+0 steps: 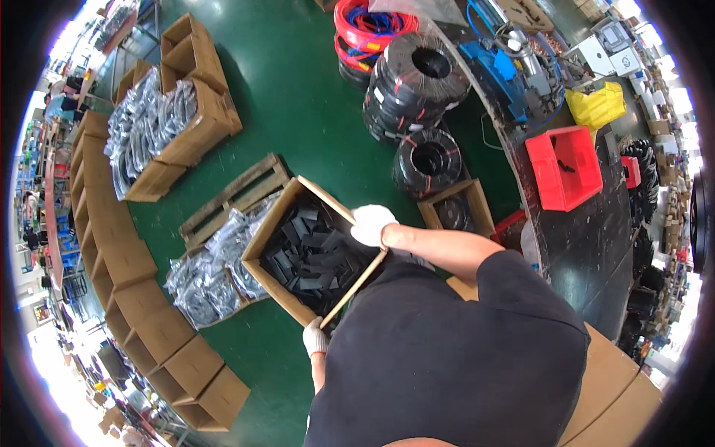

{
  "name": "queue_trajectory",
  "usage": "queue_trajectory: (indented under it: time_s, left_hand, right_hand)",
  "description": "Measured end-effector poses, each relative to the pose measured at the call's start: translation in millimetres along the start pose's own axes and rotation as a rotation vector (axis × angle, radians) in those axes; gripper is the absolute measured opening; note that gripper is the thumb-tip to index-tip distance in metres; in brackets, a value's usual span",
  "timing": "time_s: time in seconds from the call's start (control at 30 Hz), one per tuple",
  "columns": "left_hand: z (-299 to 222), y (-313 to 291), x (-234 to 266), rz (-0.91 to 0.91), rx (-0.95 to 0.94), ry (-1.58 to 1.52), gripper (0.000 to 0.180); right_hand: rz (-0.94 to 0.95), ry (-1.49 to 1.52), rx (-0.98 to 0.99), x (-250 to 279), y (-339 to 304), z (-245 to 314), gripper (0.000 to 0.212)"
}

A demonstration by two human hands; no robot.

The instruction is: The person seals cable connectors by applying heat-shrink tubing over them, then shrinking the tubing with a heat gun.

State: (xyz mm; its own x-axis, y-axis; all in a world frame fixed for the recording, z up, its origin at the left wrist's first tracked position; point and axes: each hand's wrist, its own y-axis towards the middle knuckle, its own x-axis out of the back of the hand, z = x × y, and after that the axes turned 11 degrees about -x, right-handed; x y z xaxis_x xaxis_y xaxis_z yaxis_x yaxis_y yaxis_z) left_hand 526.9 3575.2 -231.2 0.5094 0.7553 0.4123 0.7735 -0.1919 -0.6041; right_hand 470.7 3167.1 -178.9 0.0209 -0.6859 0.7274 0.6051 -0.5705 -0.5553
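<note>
A cardboard box [272, 225] with its top open is held in front of my body, tilted at an angle in view. Inside lie many short black strip-like pieces [316, 253], loose and jumbled. My right hand [372, 225], in a white glove, is closed over the box's right-hand edge near a corner. Lower down, my left hand [316, 337], also in a white glove, grips the near corner of the box; the box wall hides part of its fingers. Plastic-wrapped grey parts [216, 261] sit just left of the box.
A wooden pallet [234, 197] lies beyond the wrapped parts. Empty cartons [141, 298] line the left. Coiled black hoses [421, 74] are stacked ahead. A workbench [588, 238] with a red bin [564, 170] stands on the right, a small carton [477, 208] beside it.
</note>
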Motion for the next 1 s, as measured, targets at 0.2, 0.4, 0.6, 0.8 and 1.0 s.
queue_trajectory:
  time_s: [0.2, 0.4, 0.6, 0.8, 1.0]
  left_hand:
    - [-7.6, -32.3, -15.2, -0.104, 0.410, -0.630, 0.018]
    - [1.7, -48.7, -23.0, -0.267, 0.462, -0.695, 0.014]
    - [18.2, -61.9, -24.3, -0.344, 0.449, -0.815, 0.014]
    - [36.0, -36.8, -25.8, -0.419, 0.502, -0.943, 0.010]
    - [4.1, 14.0, -42.6, -0.543, 0.565, -1.079, 0.010]
  right_hand:
    - [0.084, -0.137, 0.104, -16.8, 10.5, 31.3, 0.037]
    - [0.091, -0.143, 0.246, -50.1, 23.0, 29.1, 0.038]
    - [0.122, -0.173, 0.308, -64.3, 19.0, 61.4, 0.043]
    - [0.085, -0.304, 0.376, -71.6, 36.3, 95.4, 0.037]
    - [0.273, -0.045, 0.443, -43.3, 107.5, 137.4, 0.048]
